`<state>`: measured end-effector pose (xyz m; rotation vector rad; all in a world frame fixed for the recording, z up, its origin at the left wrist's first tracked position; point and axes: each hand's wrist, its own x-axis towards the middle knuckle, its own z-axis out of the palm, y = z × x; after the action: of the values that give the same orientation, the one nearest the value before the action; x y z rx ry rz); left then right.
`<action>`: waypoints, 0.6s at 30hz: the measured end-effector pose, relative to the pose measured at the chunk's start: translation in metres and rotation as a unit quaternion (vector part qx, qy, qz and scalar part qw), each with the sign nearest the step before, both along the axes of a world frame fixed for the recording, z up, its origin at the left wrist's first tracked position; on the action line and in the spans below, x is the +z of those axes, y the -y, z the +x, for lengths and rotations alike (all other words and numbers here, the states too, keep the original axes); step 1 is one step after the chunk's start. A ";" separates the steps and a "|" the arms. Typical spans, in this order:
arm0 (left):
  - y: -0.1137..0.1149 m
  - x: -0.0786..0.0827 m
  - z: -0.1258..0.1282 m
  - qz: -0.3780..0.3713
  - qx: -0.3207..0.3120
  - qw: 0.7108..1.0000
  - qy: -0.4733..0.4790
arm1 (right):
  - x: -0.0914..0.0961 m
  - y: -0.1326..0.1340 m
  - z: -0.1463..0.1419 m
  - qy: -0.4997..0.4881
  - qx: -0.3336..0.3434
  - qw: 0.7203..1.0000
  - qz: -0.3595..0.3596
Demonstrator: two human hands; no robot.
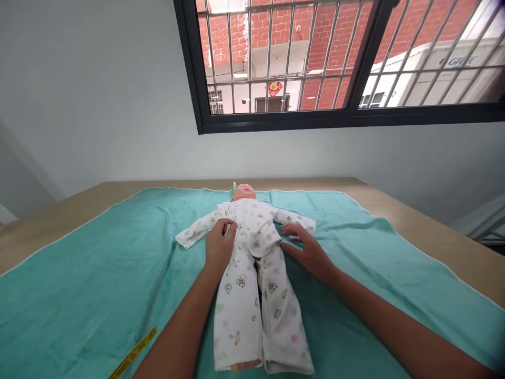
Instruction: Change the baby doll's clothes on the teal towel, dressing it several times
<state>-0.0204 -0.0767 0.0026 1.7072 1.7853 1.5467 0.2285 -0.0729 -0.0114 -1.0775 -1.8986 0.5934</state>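
A baby doll (243,192) lies on its back on a teal blanket (98,273), head toward the window. It wears a white printed sleepsuit (252,284) with long legs. My left hand (219,245) is curled, its fingers pinching the suit's fabric at the doll's chest on the left side. My right hand (305,248) lies flat with fingers stretched out on the blanket, touching the suit's right side under the sleeve.
The blanket covers most of a wooden table (434,231) that stands against a grey wall. A barred window (335,58) is above. A yellow tape strip (134,351) lies on the blanket at the near left.
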 end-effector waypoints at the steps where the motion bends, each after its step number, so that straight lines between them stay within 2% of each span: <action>1: 0.001 0.000 0.000 0.002 0.005 1.000 -0.007 | -0.006 -0.003 0.003 -0.013 -0.008 0.999 -0.039; 3: 0.002 0.002 0.000 0.033 0.015 0.998 -0.043 | -0.014 -0.005 0.003 -0.010 0.000 0.996 -0.092; 5: 0.007 0.008 0.002 0.108 0.008 0.989 -0.101 | -0.016 -0.004 -0.002 0.020 0.015 0.994 -0.102; 8: 0.018 0.020 0.014 0.193 -0.075 0.962 -0.177 | -0.013 -0.003 -0.012 0.072 -0.011 0.995 -0.073; 11: 0.032 0.025 0.038 0.181 -0.201 0.930 -0.248 | -0.011 -0.007 -0.016 0.096 -0.046 0.993 -0.048; 13: 0.039 0.023 0.054 0.160 -0.259 0.902 -0.306 | -0.014 -0.013 -0.016 0.099 -0.051 0.993 -0.044; 15: 0.044 0.019 0.066 0.142 -0.287 0.882 -0.346 | -0.018 -0.020 -0.015 0.083 -0.041 0.994 -0.054; 18: 0.047 0.013 0.074 0.113 -0.290 0.878 -0.364 | -0.025 -0.028 -0.012 -0.003 0.004 0.996 -0.087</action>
<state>0.0533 -0.1233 0.0156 2.8670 1.1151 0.9227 0.2165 -0.0449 -0.0363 -1.1774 -1.8720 0.7775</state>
